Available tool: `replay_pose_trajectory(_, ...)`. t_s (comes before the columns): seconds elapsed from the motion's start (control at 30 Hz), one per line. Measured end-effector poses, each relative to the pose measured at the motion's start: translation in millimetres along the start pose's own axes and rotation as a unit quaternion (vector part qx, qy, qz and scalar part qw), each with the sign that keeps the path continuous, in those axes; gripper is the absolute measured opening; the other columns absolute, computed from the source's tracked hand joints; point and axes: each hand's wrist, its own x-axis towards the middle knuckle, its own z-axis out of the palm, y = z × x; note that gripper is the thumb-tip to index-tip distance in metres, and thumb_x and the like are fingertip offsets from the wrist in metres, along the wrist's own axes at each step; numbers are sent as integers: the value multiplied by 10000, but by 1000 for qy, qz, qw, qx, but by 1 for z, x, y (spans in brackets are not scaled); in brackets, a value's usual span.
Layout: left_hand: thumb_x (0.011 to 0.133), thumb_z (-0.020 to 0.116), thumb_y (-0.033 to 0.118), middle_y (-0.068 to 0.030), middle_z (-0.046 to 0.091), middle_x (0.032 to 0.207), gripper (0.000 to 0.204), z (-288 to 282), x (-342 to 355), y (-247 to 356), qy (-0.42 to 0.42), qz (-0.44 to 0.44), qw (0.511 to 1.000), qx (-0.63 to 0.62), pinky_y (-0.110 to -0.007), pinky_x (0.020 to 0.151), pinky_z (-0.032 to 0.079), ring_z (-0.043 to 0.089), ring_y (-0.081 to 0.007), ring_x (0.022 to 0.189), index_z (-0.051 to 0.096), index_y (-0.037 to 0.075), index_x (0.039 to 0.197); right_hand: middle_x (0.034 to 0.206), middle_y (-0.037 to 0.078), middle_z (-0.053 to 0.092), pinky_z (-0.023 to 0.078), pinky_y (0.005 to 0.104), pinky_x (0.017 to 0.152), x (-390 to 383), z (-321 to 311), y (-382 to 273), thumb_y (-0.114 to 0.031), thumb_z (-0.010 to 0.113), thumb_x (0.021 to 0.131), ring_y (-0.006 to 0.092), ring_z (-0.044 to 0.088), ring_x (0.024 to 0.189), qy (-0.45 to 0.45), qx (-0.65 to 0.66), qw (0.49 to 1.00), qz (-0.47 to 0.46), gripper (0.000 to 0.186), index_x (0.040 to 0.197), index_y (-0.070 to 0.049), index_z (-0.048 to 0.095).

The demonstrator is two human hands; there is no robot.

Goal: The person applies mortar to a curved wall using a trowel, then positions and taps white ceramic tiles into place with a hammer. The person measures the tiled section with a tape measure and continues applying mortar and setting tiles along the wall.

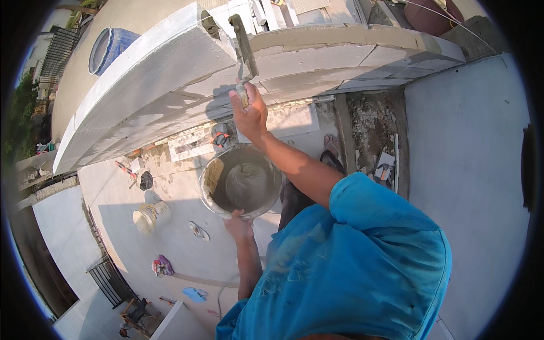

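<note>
My right hand (249, 107) is closed around the handle of a narrow trowel (245, 48), whose mortar-coated blade is raised at the top of a curved wall of pale blocks (141, 79). Grey mortar (211, 25) coats an end of an upper block (187, 45) beside the blade, and a band of it runs along the lower course's top (351, 35). Below, my left hand (239, 226) grips the rim of a round bucket (269, 201) holding wet grey mortar (246, 184).
A blue barrel (113, 48) stands beyond the wall. On the floor are a pale pail (152, 218), a sandal (198, 231), tools (221, 136) and scattered small items. A rubble strip (371, 124) runs beside the plastered wall (464, 170) on the right. A person (130, 323) is at the lower left.
</note>
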Motion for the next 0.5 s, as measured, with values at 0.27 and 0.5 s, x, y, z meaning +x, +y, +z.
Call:
replay_pose_trajectory(0.27,760,566,-102,-180,517,1202,668,-28,25,3,-23,-7,1000,2,-625,829,613,629,-397,1047,408,34,1395,1054,152,607,515,477,781,-37,8,-11,-254,665,936,405,639,929,-55,-75,991,94,418,1276,-39,549)
replay_pose_trajectory(0.5,763,558,-112,-199,517,1237,676,-23,27,-2,-43,-37,998,-28,-659,860,593,620,-423,1096,397,19,1407,797,28,540,529,331,548,11,-81,-43,-352,464,1016,146,570,635,-214,548,714,380,432,1289,-29,549)
